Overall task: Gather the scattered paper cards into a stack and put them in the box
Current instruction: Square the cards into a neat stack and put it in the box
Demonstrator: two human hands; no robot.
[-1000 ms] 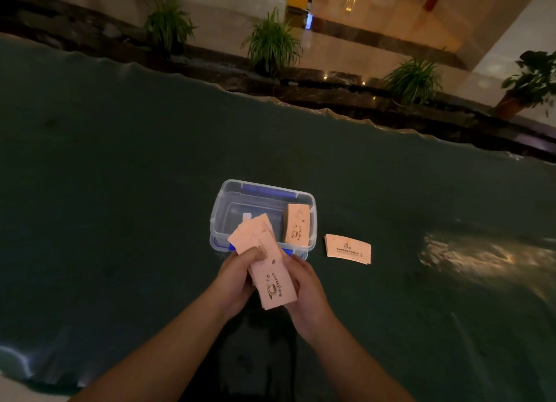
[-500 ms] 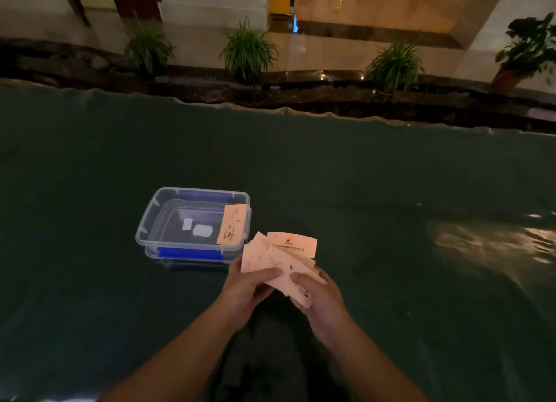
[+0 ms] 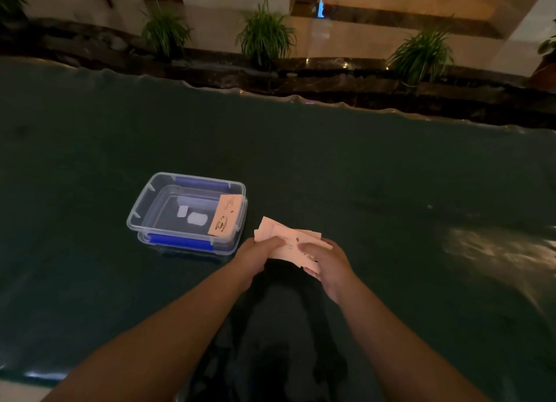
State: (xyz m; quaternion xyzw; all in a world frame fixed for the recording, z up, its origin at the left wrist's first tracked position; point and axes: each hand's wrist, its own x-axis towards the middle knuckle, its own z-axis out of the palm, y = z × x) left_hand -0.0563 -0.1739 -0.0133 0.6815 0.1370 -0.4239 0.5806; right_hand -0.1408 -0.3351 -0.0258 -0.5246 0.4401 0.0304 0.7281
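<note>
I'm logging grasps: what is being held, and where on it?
A loose stack of paper cards: left hand at its left end, right hand at its right.

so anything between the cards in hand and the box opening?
Nothing visible. Both hands, left hand and right hand, hold the cards just right of the box, which is open with no lid on. One card already leans inside against its right wall; bare green table between.
</note>
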